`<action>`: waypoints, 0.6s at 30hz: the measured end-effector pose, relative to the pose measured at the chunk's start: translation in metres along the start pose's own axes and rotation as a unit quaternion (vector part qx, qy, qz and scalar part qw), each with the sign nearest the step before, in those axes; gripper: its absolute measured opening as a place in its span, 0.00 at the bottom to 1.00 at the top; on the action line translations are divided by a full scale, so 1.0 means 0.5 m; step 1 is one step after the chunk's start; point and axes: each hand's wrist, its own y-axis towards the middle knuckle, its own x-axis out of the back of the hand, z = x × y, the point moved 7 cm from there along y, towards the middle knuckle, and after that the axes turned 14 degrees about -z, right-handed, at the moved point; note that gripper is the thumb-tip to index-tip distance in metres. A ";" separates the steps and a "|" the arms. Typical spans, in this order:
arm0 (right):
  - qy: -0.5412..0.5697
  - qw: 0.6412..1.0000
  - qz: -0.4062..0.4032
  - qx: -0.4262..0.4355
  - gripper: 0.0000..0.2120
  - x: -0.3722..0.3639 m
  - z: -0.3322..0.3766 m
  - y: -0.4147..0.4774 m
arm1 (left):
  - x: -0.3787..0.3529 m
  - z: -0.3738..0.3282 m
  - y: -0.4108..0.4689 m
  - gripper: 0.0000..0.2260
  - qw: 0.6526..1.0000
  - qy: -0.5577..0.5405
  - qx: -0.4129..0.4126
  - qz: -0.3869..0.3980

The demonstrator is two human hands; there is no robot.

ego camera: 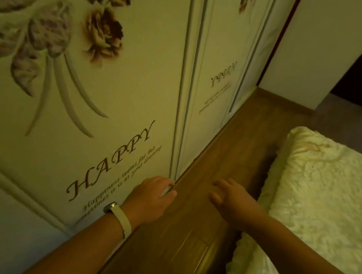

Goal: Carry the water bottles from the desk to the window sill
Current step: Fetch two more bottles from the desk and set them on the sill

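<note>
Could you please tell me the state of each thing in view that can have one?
Left hand: empty, fingers loosely curled.
Right hand: empty, fingers spread.
Wardrobe doors: shut.
Wristband: worn on the left wrist.
Bed cover: spread out, wrinkled.
Water bottles: none in view.

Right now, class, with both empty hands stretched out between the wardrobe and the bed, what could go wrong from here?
1. The left hand is at the seam of the wardrobe doors; its fingers could be knocked or pinched there.
2. The floor strip between the doors and the bedspread is narrow and the light is dim, so a foot might catch the overhanging edge.
</note>
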 end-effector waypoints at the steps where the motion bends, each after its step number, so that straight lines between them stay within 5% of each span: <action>1: 0.019 1.000 -0.007 -0.019 0.24 0.005 -0.003 0.012 | 0.000 -0.003 0.026 0.17 1.000 -0.002 -0.010 0.005; 18: 0.198 0.967 -0.044 -0.153 0.18 0.049 -0.217 0.320 | -0.128 -0.127 0.449 0.18 0.993 0.047 -0.087 0.070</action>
